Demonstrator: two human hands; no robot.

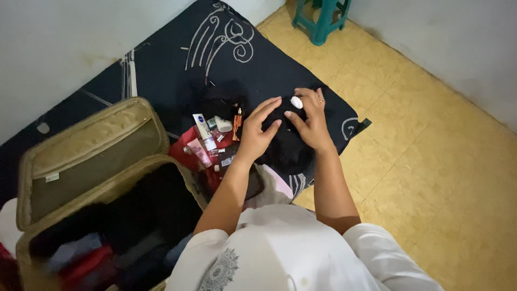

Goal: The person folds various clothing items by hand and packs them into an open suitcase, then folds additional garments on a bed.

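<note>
My right hand (311, 121) pinches a small white round jar (297, 102) between thumb and fingers, above a black pouch (285, 141) lying on the dark mat (258, 64). My left hand (257, 129) rests with fingers spread on the left side of that black pouch. Just left of my left hand lies a red cloth (189, 141) covered with several small toiletries: a white tube (203, 129), a pink tube (199, 151), an orange bottle (237, 121).
A tan suitcase (91, 172) stands open at the lower left, with dark and red clothes inside. A teal plastic stool (322, 16) stands at the top by the wall. Yellow tiled floor (431, 161) spreads to the right.
</note>
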